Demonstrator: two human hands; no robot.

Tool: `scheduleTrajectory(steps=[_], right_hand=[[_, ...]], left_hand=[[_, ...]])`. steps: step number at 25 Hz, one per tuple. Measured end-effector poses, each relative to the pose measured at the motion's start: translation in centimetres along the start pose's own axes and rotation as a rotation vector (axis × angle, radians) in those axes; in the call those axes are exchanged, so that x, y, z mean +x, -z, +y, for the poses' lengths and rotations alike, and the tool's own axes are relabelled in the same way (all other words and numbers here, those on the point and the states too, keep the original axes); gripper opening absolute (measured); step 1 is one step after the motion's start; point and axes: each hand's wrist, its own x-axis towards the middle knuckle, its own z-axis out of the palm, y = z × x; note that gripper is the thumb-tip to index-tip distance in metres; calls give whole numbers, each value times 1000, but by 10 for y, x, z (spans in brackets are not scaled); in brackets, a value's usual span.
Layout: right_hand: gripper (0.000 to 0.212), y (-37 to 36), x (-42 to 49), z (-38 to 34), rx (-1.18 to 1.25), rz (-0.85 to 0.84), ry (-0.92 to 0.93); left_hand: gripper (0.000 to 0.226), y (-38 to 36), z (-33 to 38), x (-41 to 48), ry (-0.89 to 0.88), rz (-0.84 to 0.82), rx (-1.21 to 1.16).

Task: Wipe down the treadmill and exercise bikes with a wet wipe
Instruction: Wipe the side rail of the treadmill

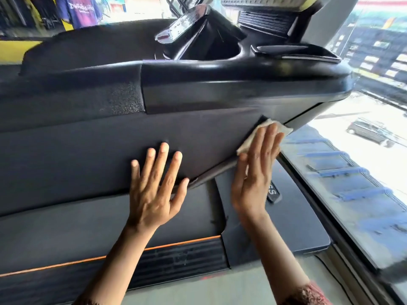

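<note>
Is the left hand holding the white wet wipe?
No, the left hand lies flat and empty on the dark grey treadmill panel; the right hand presses the crumpled white wet wipe against it.

left hand (154, 190) flat on treadmill panel (77, 155), wipe (248, 139) under right hand (253, 172)

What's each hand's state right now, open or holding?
Left hand: open, flat on the dark panel.
Right hand: open, straight fingers pressing the wet wipe against that panel.
</note>
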Motion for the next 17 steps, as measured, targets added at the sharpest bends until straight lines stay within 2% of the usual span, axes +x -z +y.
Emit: scheduleTrajectory(steps=[3, 4, 6, 9, 11, 13, 15, 17], right_hand=[[50, -23, -54, -9, 18, -182, 245], [52, -27, -67, -9, 10, -209, 260], [53, -26, -58, -8, 60, -154, 165], [52, -6, 14, -6, 192, 97, -147], [53, 0, 36, -3, 218, 190, -249], [53, -8, 10, -14, 232, 128, -228], [55, -21, -47, -30, 255, -51, -193], [55, -23, -70, -33, 286, -128, -132]], left_hand=[[64, -3, 3, -3, 17, 7, 18], [64, -3, 3, -5, 12, 5, 31], [64, -3, 1, -7, -12, 4, 51], [62, -3, 1, -8, -5, 1, 58], [61, -3, 3, -9, 1, 5, 57], [61, -4, 3, -9, 4, 0, 61], [60, -3, 3, -9, 8, -6, 58], [60, -2, 3, -9, 5, -8, 54]])
